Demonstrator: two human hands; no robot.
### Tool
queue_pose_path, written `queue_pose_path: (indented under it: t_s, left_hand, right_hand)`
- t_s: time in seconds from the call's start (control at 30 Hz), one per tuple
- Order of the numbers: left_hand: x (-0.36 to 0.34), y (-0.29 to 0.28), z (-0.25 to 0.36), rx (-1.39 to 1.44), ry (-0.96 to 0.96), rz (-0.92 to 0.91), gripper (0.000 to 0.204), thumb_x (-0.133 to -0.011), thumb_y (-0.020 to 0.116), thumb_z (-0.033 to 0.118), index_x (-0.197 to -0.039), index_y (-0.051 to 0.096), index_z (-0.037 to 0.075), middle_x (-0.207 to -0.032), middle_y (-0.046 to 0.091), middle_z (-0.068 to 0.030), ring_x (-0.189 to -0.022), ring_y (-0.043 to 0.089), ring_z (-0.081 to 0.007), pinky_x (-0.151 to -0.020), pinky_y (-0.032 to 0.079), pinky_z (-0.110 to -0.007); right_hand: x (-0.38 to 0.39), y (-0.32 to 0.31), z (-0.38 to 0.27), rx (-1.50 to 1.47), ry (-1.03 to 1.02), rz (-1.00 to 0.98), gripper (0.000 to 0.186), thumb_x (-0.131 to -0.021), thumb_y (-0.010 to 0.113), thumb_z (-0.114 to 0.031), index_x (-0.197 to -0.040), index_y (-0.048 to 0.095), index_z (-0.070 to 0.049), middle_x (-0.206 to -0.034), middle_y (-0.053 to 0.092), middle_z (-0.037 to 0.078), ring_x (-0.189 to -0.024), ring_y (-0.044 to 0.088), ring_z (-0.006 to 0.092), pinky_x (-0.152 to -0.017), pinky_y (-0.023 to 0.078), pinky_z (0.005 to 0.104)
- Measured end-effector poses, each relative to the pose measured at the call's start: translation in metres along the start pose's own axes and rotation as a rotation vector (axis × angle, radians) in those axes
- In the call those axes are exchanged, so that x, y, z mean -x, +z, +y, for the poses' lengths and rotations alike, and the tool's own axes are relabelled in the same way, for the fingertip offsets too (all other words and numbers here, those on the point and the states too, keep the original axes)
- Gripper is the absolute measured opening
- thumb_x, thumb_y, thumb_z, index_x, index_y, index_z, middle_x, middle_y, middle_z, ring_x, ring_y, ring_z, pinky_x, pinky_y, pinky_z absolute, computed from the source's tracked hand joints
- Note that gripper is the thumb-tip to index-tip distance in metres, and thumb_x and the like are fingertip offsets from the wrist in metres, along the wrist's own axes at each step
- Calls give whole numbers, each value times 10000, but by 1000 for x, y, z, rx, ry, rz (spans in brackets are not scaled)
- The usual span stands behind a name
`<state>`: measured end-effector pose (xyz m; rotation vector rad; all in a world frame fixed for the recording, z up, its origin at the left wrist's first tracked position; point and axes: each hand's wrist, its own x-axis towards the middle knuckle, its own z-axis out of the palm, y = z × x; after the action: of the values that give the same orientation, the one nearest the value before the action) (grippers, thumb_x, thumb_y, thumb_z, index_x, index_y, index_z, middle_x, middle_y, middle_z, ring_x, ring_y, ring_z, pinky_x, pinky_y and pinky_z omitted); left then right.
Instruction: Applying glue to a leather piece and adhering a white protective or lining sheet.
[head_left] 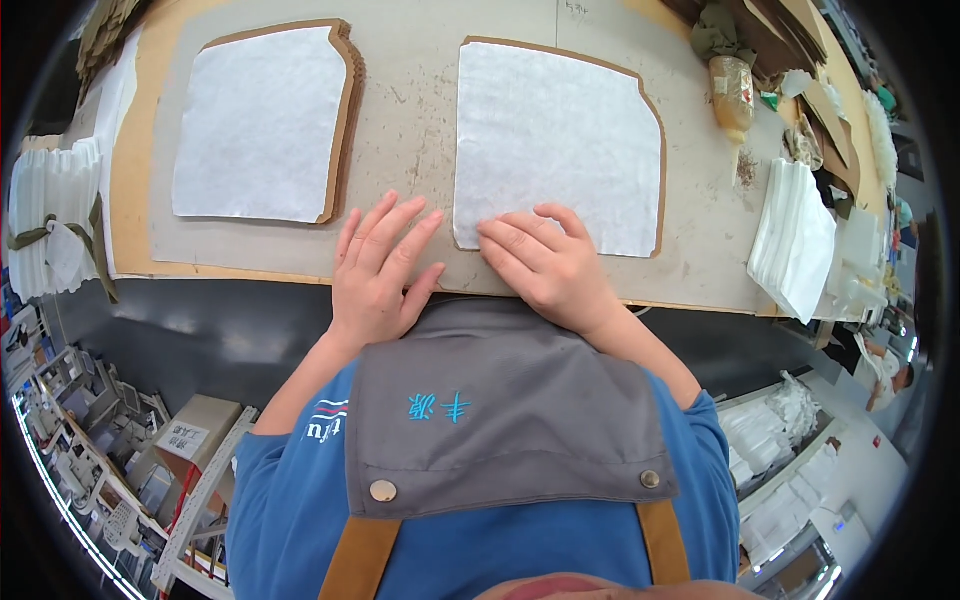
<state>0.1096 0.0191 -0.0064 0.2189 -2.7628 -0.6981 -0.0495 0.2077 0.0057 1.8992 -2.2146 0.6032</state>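
On the worktable (410,120) lie two white panels with brown edges. The right white panel (560,140) rests on a thin brown piece that shows as a border at its top and right. My right hand (548,262) lies on its lower left corner, fingers stretched out and pressing flat. My left hand (378,270) is at the table's near edge, between the two panels, with its fingers spread and nothing in them. Beyond it, the left white panel (260,125) tops a thicker stack of brown pieces (347,130) with layered edges at the right.
A bundle of white sheets (60,215) tied with a dark green strip stands at the far left. White folded sheets (792,240) lie at the right edge. Behind them are a plastic bottle (732,95) and brown scraps (780,40). A cardboard box (197,435) sits lower left.
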Motion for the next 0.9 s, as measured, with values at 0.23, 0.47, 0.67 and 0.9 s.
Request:
queue_pose_path:
  t_s: [0.23,0.47,0.67,0.9]
  left_hand:
    - [-6,2,0,0,52,30,379,-832,767,152,-1208,720,157,-1439,566,-59,-1407,479,-305,-1175,301,-518]
    - [-31,1,10,74,87,71,364,-839,765,158,-1199,715,168,-1422,581,-51,-1390,496,-287,-1169,312,-486]
    - [-66,-5,15,189,90,100,400,-832,756,96,-1226,697,134,-1449,546,-88,-1399,478,-334,-1156,331,-503]
    - [-99,-1,19,316,80,68,382,-839,729,16,-1216,695,68,-1445,546,-128,-1408,458,-377,-1125,404,-463]
  right_hand:
    - [0,3,2,-174,151,73,158,-811,729,-89,-966,696,-88,-1120,713,0,-1026,674,158,-942,484,375]
    - [9,-7,6,-1168,904,216,70,-957,659,-30,-1024,673,-40,-1008,702,6,-909,630,86,-800,481,240]
    - [4,-13,21,-1496,1137,353,65,-1012,615,-79,-1049,645,-34,-845,603,-69,-666,464,2,-568,359,198]
    - [2,-14,22,-1590,1272,462,52,-1010,637,-118,-1036,638,-74,-812,579,-79,-613,410,-9,-531,290,200]
